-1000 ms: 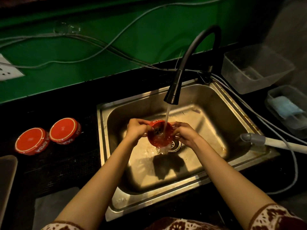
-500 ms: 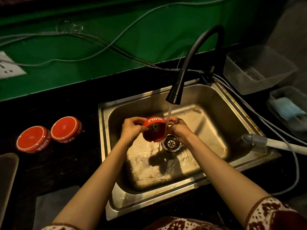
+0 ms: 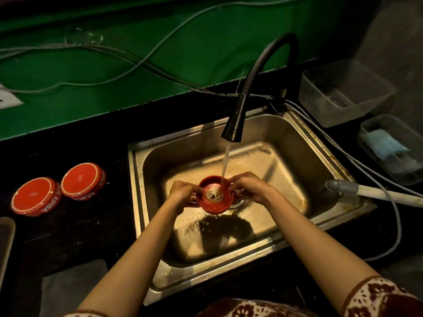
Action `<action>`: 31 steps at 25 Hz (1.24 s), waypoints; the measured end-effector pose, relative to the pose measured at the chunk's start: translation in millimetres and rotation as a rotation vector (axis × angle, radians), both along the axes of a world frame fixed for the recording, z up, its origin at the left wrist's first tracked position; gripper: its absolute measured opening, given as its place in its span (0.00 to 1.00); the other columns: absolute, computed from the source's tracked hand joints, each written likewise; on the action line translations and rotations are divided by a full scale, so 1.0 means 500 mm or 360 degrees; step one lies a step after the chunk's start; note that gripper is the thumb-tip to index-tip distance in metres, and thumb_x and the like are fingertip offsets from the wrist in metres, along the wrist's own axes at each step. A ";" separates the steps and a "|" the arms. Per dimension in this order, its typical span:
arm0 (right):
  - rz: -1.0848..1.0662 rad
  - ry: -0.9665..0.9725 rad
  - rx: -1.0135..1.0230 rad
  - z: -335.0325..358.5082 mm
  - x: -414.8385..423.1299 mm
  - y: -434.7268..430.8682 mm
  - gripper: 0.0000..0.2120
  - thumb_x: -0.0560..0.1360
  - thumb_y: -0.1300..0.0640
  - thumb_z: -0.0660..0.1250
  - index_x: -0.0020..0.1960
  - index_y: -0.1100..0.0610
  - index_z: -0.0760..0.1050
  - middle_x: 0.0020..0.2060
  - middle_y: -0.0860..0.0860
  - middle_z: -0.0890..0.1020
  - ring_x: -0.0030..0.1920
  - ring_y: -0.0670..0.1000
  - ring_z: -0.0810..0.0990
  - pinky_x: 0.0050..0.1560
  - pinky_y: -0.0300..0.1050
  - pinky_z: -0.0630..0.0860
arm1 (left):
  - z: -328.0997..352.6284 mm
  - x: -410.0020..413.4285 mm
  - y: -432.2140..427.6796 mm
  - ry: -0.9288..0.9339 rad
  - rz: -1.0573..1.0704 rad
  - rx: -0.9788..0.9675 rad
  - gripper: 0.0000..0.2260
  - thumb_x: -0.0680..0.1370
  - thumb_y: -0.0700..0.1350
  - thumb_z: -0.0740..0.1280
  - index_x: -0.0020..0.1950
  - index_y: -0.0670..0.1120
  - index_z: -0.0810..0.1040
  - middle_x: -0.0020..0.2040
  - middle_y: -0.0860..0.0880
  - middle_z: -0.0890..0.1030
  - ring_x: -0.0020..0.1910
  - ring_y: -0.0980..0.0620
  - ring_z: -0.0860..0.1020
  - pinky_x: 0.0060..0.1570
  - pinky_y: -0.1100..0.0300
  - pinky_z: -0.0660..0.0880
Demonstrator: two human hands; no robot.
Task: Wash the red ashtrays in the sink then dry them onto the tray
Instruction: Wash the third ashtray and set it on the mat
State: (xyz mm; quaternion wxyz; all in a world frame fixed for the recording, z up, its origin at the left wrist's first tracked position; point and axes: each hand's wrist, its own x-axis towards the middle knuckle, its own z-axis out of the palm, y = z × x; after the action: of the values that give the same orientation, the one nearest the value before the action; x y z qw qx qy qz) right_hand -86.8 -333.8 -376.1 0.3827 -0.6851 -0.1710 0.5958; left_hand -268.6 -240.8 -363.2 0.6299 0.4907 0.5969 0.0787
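Observation:
A red ashtray (image 3: 215, 195) is held level over the steel sink (image 3: 286, 161), open side up, with dark bits in its middle. My left hand (image 3: 182, 192) grips its left rim and my right hand (image 3: 248, 187) grips its right rim. Water from the black faucet (image 3: 234, 126) runs into the ashtray's far side. Two more red ashtrays (image 3: 34, 195) (image 3: 81, 180) sit side by side on the dark counter left of the sink. A tray edge (image 3: 5, 245) shows at the far left.
Two clear plastic containers (image 3: 343, 92) (image 3: 393, 147) stand right of the sink. A grey-tipped white hose (image 3: 366, 191) lies over the sink's right rim. Cables run along the green wall (image 3: 160, 53). A grey cloth (image 3: 68, 287) lies on the counter at the front left.
The ashtray was tipped on its side half a second ago; now it is turned open side up under the water stream, a little lower over the drain.

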 end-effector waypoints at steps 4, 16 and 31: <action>-0.0004 -0.0051 -0.0041 0.015 0.033 -0.015 0.07 0.71 0.64 0.67 0.50 0.62 0.77 0.30 0.52 0.72 0.28 0.48 0.70 0.30 0.41 0.71 | 0.000 0.031 -0.023 0.0029 -0.0052 -0.0185 0.03 0.75 0.32 0.66 0.41 0.33 0.75 0.34 0.38 0.79 0.22 0.47 0.79 0.24 0.57 0.79; -0.0430 0.0081 0.0275 0.044 0.079 -0.037 0.13 0.71 0.72 0.63 0.50 0.60 0.79 0.39 0.55 0.79 0.35 0.48 0.76 0.30 0.40 0.77 | 0.032 0.107 -0.025 -0.0246 0.0009 0.0093 0.07 0.68 0.29 0.70 0.46 0.34 0.79 0.38 0.39 0.80 0.34 0.45 0.79 0.39 0.50 0.81; -0.0025 0.0198 -0.0001 0.008 -0.011 -0.007 0.15 0.75 0.64 0.65 0.59 0.71 0.73 0.41 0.59 0.79 0.37 0.55 0.81 0.35 0.47 0.82 | 0.064 0.013 0.024 0.0261 -0.0177 -0.0229 0.03 0.75 0.37 0.67 0.47 0.38 0.74 0.38 0.41 0.77 0.32 0.46 0.78 0.25 0.55 0.78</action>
State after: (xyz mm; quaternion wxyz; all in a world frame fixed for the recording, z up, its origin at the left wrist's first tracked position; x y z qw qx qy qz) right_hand -92.4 -337.5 -372.3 0.3970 -0.6481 -0.1414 0.6344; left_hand -262.0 -229.0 -331.1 0.6159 0.4813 0.6224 -0.0400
